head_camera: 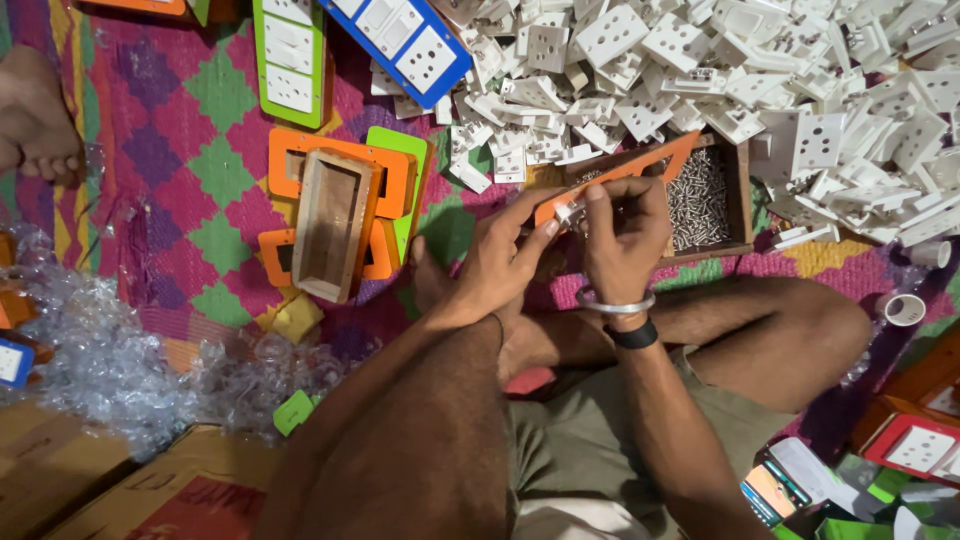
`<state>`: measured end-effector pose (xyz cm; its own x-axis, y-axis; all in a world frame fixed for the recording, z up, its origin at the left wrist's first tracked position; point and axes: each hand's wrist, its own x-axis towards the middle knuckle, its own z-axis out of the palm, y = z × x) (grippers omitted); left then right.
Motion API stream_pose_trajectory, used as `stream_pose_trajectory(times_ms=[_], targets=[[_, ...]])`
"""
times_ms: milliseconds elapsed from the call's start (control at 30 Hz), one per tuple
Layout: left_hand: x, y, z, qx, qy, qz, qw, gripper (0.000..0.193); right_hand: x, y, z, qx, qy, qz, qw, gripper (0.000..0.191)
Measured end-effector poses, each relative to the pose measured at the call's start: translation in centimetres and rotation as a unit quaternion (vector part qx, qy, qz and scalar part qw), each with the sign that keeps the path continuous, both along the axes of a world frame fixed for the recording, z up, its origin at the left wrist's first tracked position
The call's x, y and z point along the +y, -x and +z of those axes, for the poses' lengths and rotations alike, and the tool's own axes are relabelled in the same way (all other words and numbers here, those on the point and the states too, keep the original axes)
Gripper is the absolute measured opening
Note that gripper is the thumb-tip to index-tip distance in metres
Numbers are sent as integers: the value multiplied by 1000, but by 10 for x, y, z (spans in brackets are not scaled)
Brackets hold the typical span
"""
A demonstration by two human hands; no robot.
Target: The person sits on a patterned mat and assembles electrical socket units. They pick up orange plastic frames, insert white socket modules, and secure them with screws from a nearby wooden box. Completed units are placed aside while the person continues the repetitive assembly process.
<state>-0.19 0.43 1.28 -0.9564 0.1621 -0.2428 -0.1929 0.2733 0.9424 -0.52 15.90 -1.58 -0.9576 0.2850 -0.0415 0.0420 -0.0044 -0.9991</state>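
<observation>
My left hand (497, 262) grips the near end of an orange plastic frame (640, 167) that slants up to the right over a wooden box. My right hand (622, 232) pinches a small silvery part (567, 211) against that frame, fingers closed around it. The two hands touch each other above my crossed legs. A metal bangle and a black band sit on the right wrist.
A wooden box of small screws (700, 195) lies under the frame. A big heap of white socket parts (760, 80) fills the top right. Orange and green frames with a wooden box (335, 215) lie left. Clear plastic wrap (100, 350), cardboard, another person's foot (35, 115).
</observation>
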Motion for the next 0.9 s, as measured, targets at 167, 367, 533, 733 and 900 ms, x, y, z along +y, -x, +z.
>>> stream_pose_trajectory(times_ms=[167, 367, 533, 733, 900], targets=[[1, 1, 2, 23, -9, -10, 1000, 35, 4, 2, 1, 11, 16, -10, 1000, 20], [0, 2, 5, 58, 13, -13, 998, 35, 3, 1, 4, -39, 92, -25, 995, 21], [1, 2, 9, 41, -1, -10, 999, 35, 3, -1, 3, 2, 21, 0, 1000, 24], [1, 3, 11, 115, 26, -11, 993, 31, 7, 0, -4, 6, 73, -41, 996, 23], [-9, 4, 13, 229, 63, -107, 965, 44, 43, 4, -14, -62, 223, -88, 969, 20]])
